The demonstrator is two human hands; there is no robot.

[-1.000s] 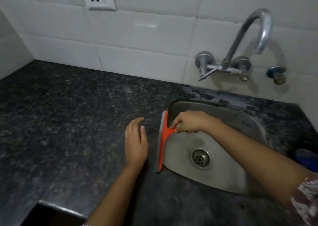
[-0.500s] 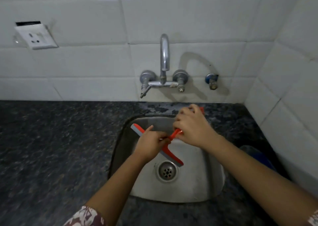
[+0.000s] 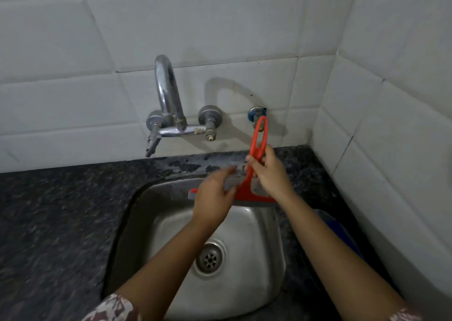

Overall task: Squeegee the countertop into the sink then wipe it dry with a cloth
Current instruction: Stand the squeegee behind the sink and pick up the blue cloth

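Squeegee (image 3: 247, 188) held upright above the sink (image 3: 137, 223) basin, blade level over its back half, loop handle rising toward the wall behind. Right hand (image 3: 270, 174) pinches the handle neck with fingers curled shut; left hand (image 3: 214, 202) sits at the blade's left part, thumb and fingers closed lightly on its edge. Looks like light, stiff plastic with a soft rubber lip, probably wet and slick — best gripped at the neck or loop, not the blade.

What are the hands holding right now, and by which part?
The right hand grips the red squeegee by its handle; the left hand is at its blade, over the sink.
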